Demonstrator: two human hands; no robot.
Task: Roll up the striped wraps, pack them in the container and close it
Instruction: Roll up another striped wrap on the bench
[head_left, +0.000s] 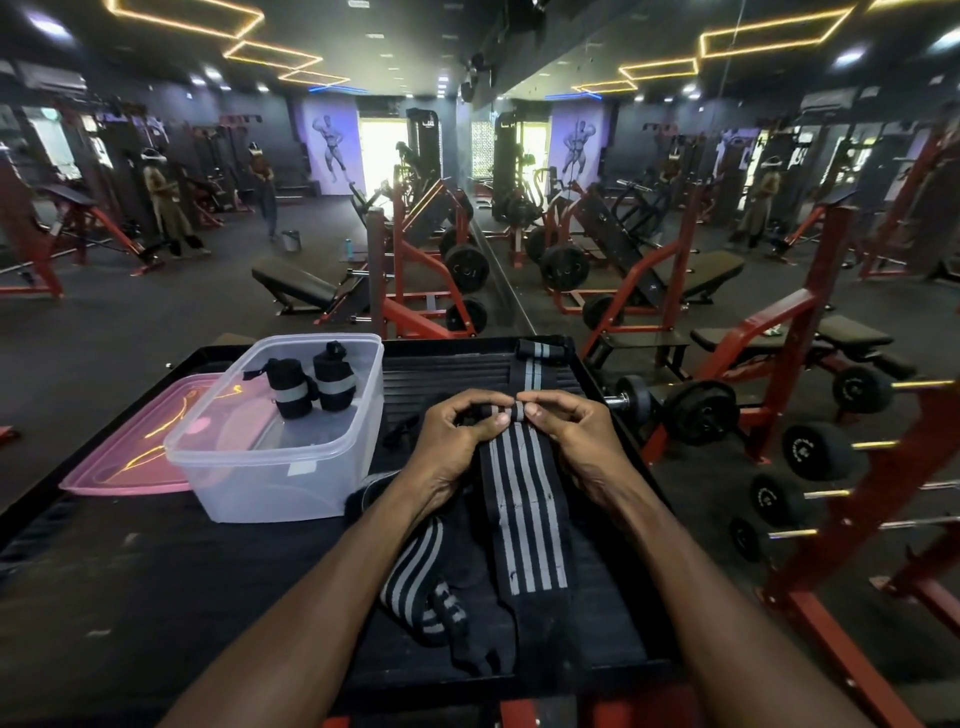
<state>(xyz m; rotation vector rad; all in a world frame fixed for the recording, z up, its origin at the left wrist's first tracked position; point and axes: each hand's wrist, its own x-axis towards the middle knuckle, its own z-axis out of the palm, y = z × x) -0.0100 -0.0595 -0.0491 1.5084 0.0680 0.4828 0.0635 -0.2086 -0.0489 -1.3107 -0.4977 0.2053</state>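
A black wrap with grey stripes (527, 512) lies lengthwise on the black table (156, 587), its far end turned into a small roll. My left hand (460, 441) and my right hand (571, 439) pinch that roll from either side. The clear plastic container (270, 467) stands open at the left with two rolled wraps (311, 382) upright inside. Its pink lid (130, 457) lies flat to its left. Another striped wrap (421, 577) lies loose under my left forearm. A further wrap (537, 356) stretches toward the table's far edge.
A rack of dumbbells (810, 452) with red framing stands close on the right. Red and black weight benches and machines fill the dark gym floor beyond the table. People stand far off at the left.
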